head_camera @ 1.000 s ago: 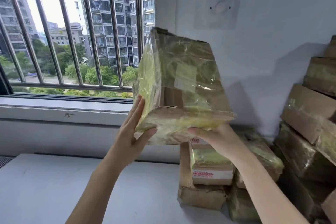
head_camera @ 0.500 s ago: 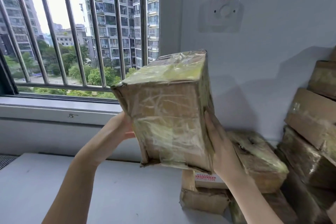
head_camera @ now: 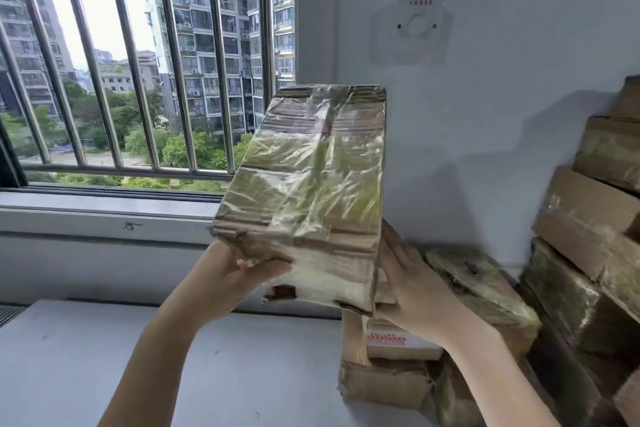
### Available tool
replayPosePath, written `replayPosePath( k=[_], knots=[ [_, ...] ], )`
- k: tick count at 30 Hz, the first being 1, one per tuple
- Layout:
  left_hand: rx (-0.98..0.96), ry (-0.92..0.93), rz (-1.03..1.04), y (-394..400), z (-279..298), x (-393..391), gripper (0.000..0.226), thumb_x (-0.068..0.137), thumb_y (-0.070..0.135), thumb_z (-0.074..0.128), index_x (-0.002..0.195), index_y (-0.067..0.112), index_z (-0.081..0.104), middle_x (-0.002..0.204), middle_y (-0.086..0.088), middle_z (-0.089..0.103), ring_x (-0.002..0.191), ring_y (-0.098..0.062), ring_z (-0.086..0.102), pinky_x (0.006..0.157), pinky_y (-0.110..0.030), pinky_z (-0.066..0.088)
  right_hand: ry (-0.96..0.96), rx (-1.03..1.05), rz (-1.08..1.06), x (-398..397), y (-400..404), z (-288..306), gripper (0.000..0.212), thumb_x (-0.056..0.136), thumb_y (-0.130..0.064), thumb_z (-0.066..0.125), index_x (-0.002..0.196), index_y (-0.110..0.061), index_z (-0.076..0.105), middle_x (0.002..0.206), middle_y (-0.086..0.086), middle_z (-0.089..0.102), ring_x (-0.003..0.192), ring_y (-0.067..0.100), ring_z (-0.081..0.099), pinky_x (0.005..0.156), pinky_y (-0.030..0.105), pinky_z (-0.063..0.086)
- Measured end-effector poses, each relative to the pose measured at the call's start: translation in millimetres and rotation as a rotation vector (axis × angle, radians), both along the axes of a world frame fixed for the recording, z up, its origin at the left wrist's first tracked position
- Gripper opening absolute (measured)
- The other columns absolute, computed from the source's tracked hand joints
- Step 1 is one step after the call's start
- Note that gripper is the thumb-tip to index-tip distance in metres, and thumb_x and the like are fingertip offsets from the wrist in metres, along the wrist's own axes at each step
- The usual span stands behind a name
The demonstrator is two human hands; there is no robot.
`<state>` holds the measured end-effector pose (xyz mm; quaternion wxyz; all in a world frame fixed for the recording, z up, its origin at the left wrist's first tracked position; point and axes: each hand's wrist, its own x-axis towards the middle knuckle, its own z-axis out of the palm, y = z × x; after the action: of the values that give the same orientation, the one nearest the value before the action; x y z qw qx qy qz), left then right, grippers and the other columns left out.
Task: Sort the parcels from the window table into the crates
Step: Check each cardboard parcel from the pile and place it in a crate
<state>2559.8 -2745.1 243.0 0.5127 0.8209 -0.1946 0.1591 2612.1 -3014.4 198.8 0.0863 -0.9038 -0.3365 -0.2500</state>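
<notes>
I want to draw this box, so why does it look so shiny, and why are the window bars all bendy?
In the head view, the held parcel is wrapped in crinkly clear tape that catches daylight from the window, so it glares; the wide-angle lens curves the bars near the picture's edge; the stacked parcels at far right look smeared; the parcel throws a soft shadow on the wall.

One held parcel point(head_camera: 304, 184); two hands point(head_camera: 225, 282)
</notes>
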Motion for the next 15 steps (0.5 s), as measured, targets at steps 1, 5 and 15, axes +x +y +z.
replayPosePath(
  k=[1, 5, 15],
  knots=[
    [-0.013, 0.003, 0.002, -1, -4, 2, 0.035, 0.063, 0.042, 0.081, 0.092, 0.024, 0.074, 0.086, 0.011, 0.073, 0.083, 0.002, 0.065, 0.071, -0.006, 0.045, 0.062, -0.016, 0.023, -2, -2, 5, 0.122, 0.068, -0.045, 0.081, 0.154, -0.017, -0.001, 0.156, -0.011, -0.013, 0.133, -0.012, -0.028, 0.114, 0.025, 0.005],
    [0.032, -0.085, 0.092, -11, -20, 5, 0.062, 0.074, -0.013, 0.069, 0.128, 0.014, 0.056, 0.103, -0.006, 0.068, 0.094, -0.004, 0.060, 0.071, -0.001, 0.042, 0.520, 0.210, 0.200, -14, -1, 16, 0.100, 0.067, -0.057, 0.078, 0.149, -0.035, 0.025, 0.155, -0.019, 0.020, 0.141, -0.008, 0.008, 0.115, 0.015, 0.011],
    [0.003, -0.110, 0.085, -23, -33, 7, 0.030, 0.069, -0.003, 0.054, 0.077, 0.025, 0.057, 0.064, 0.023, 0.061, 0.056, 0.005, 0.053, 0.056, -0.008, 0.042, 0.798, 0.584, 0.293, -37, -3, 26, 0.102, 0.059, -0.024, 0.091, 0.138, -0.036, 0.028, 0.132, -0.026, 0.046, 0.124, -0.014, 0.039, 0.093, 0.000, 0.031]
  ],
)
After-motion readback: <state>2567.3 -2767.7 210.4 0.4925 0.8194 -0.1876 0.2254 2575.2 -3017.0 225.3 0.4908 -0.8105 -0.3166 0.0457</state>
